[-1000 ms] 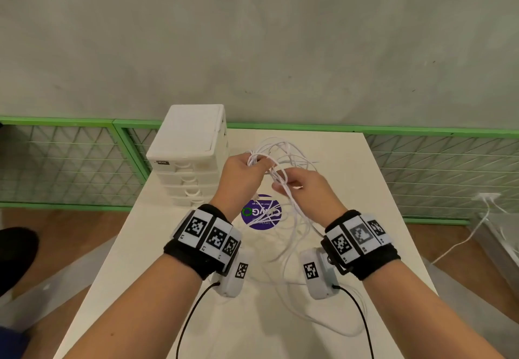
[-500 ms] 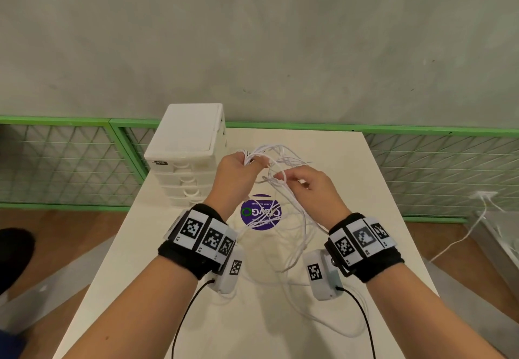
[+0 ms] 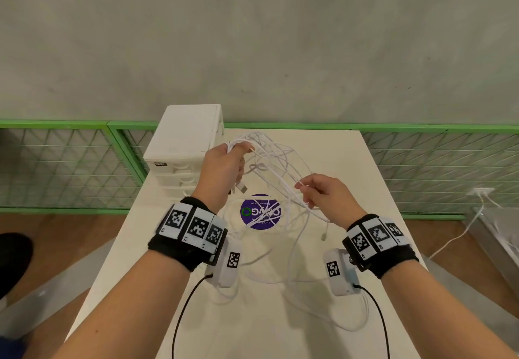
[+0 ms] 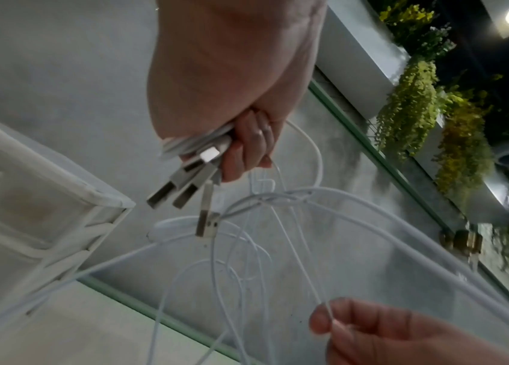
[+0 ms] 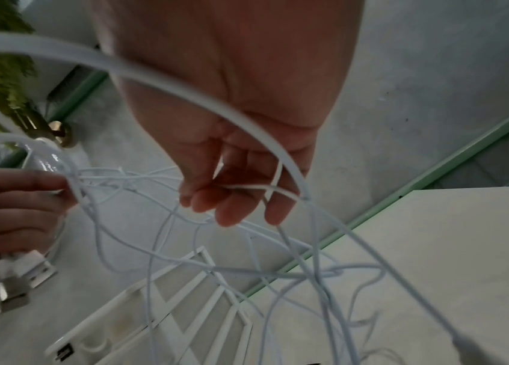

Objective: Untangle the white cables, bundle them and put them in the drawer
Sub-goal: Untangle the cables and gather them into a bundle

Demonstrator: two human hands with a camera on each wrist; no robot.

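Above the middle of a white table (image 3: 351,167), both hands hold a tangle of white cables (image 3: 276,162) raised off the surface. The left hand (image 3: 222,167) is closed around a gathered bunch of cable ends; in the left wrist view several USB plugs (image 4: 181,190) jut from beneath its curled fingers (image 4: 247,153). The right hand (image 3: 325,195), lower and to the right, pinches a single thin strand between thumb and fingertips, with other strands running past its fingers (image 5: 237,205). The two hands are apart, and the strands span the gap between them in loose arcs. Slack loops hang down from both hands and lie on the table beneath and between the wrists, some trailing toward the near right part of the surface. One small connector (image 3: 324,236) dangles just left of the right wrist.

A white drawer unit (image 3: 185,145) stands at the table's far left corner, just beside the left hand; its drawers appear shut. A round purple sticker (image 3: 259,212) lies on the table below the hanging strands. Bare tabletop extends to the right of the right hand as far as the right edge. A green-framed mesh fence (image 3: 438,162) runs behind the far edge, against a grey wall (image 3: 280,35).
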